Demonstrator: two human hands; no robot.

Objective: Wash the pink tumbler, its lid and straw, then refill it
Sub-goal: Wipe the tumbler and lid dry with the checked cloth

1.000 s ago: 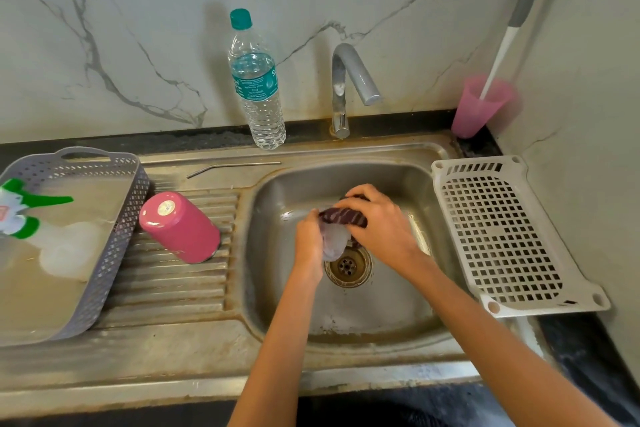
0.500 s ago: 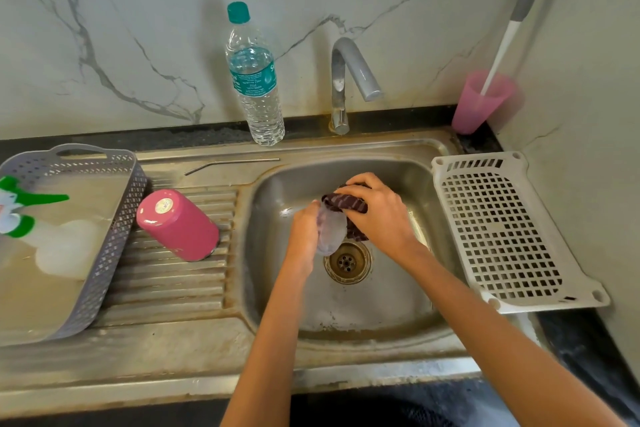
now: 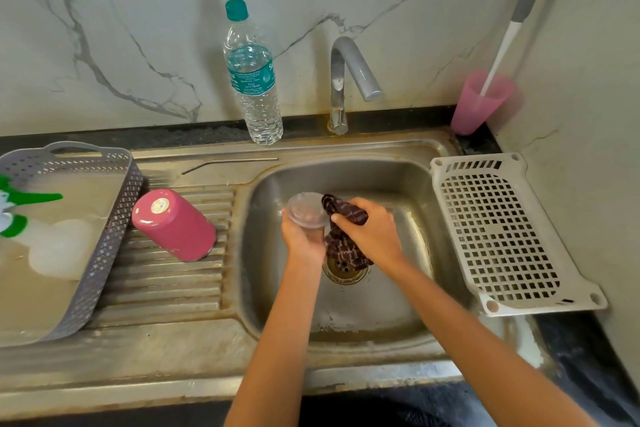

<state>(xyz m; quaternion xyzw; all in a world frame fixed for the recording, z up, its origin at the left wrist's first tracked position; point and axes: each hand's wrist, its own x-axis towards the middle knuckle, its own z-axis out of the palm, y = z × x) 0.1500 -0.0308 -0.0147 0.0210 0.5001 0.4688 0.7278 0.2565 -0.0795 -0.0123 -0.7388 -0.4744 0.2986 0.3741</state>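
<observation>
Sink dull stained steel; lid clear plastic; tumbler glossy pink.

No full word legible. Water bottle, upper centre: teal label has white print, but only what looks like an "S" at its right edge reads; the smaller lines are too fine. Pink tumbler, left of centre: round sticker on its base, print too small. Spray bottle, left edge: label blurred.

One tumbler, one lid, one straw, one cloth — two hands
</observation>
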